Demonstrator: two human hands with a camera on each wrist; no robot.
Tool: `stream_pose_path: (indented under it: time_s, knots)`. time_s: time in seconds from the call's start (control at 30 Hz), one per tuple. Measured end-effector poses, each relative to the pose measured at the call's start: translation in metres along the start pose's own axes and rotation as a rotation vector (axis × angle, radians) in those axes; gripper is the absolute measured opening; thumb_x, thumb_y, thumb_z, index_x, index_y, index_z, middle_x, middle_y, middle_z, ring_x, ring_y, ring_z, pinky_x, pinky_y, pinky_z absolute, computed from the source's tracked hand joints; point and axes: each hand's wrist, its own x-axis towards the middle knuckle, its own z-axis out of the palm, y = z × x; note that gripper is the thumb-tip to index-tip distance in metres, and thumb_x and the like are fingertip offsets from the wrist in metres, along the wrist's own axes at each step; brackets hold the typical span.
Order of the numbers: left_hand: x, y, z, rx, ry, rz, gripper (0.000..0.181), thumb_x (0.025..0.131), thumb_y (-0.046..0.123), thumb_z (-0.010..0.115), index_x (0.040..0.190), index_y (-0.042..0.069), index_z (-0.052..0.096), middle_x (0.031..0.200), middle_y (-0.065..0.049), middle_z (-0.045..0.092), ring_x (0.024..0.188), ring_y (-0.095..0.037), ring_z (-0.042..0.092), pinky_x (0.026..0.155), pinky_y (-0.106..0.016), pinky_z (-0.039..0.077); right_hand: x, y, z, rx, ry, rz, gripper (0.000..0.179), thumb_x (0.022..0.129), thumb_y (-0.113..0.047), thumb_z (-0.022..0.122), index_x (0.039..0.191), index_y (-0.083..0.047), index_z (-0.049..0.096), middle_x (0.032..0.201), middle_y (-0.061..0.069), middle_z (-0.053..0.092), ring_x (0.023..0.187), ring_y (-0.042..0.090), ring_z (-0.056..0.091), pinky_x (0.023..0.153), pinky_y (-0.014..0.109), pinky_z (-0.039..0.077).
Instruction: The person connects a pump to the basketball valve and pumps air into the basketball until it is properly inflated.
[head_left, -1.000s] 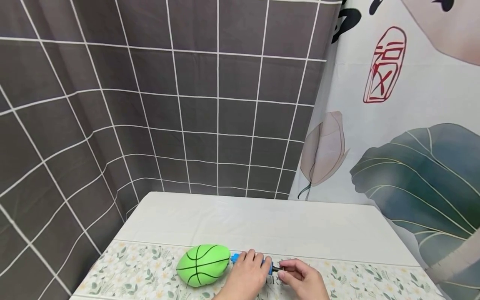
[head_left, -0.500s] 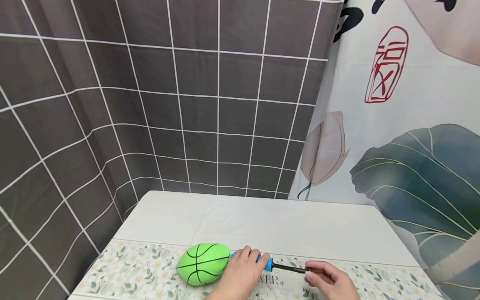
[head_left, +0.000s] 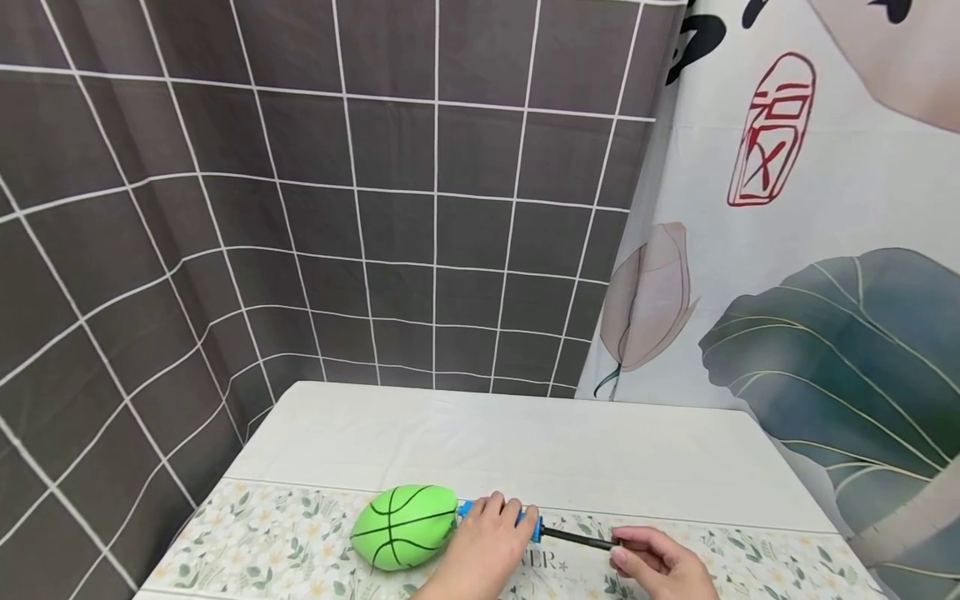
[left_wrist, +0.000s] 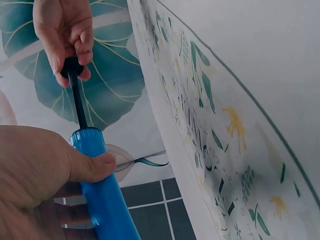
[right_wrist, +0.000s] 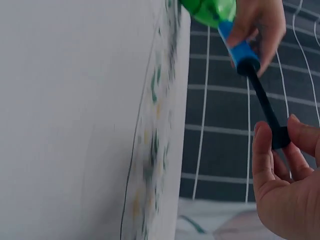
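Note:
A green ball with black lines, shaped like a small football, lies at the left on the table. Its right tip meets the end of a blue hand pump. My left hand grips the pump's blue barrel, fingers wrapped over it and thumb along its side in the left wrist view. From the barrel a long black rod sticks out to the right. At its end is a black knob, which my right hand pinches between thumb and fingers.
The white table carries a floral printed band along its front part. Behind it hangs a dark grey curtain with a white grid. A white cloth printed with leaves hangs at the right.
My right hand has moved to the right, drawing the black rod far out of the barrel. Over the last half second it has stayed almost still. Left hand and ball have hardly moved.

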Motion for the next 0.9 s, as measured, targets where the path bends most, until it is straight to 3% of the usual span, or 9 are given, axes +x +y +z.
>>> stream_pose_path:
  time_s: [0.17,0.37,0.43,0.63,0.9]
  knots:
    - [0.0,0.003,-0.001,0.032,0.007,-0.001,0.037,0.095,0.025,0.07,0.13,0.019,0.062,0.109,0.001,0.064,0.098,-0.016,0.058,0.084,-0.028,0.053,-0.001,-0.005,0.025,-0.029,-0.041,-0.037,0.039,0.085,-0.01,0.08,0.117,0.009,0.068,0.094,0.012,0.074,0.084,0.027,0.073,0.071,0.034,0.061]
    - [-0.001,0.005,0.003,0.059,0.127,0.012,0.031,0.092,0.027,0.071,0.121,0.018,0.065,0.101,0.002,0.065,0.09,-0.014,0.057,0.078,-0.027,0.054,0.002,-0.007,0.047,-0.048,-0.156,-0.123,0.04,0.086,-0.015,0.08,0.116,0.008,0.068,0.095,0.01,0.074,0.084,0.024,0.073,0.072,0.033,0.061]
    - [-0.002,0.005,0.003,0.044,0.138,0.013,0.031,0.092,0.026,0.072,0.121,0.018,0.066,0.102,0.002,0.065,0.09,-0.014,0.057,0.078,-0.027,0.054,0.003,-0.007,0.048,-0.048,-0.202,-0.132,0.041,0.088,-0.018,0.079,0.117,0.008,0.067,0.096,0.01,0.074,0.085,0.024,0.073,0.073,0.033,0.061]
    - [-0.003,0.001,0.003,-0.069,0.061,-0.013,0.039,0.093,0.02,0.07,0.131,0.023,0.062,0.111,0.004,0.064,0.096,-0.014,0.057,0.085,-0.029,0.054,0.006,-0.006,0.036,-0.044,-0.245,-0.109,0.044,0.088,-0.018,0.079,0.119,0.009,0.065,0.098,0.008,0.073,0.088,0.026,0.072,0.075,0.035,0.061]
    - [-0.004,-0.003,0.005,-0.079,0.068,-0.047,0.039,0.093,0.015,0.071,0.13,0.021,0.062,0.109,0.001,0.065,0.096,-0.016,0.057,0.087,-0.03,0.054,0.005,-0.006,-0.003,-0.017,-0.146,0.0,0.047,0.088,-0.016,0.079,0.124,0.01,0.063,0.101,0.015,0.073,0.092,0.029,0.073,0.079,0.036,0.061]
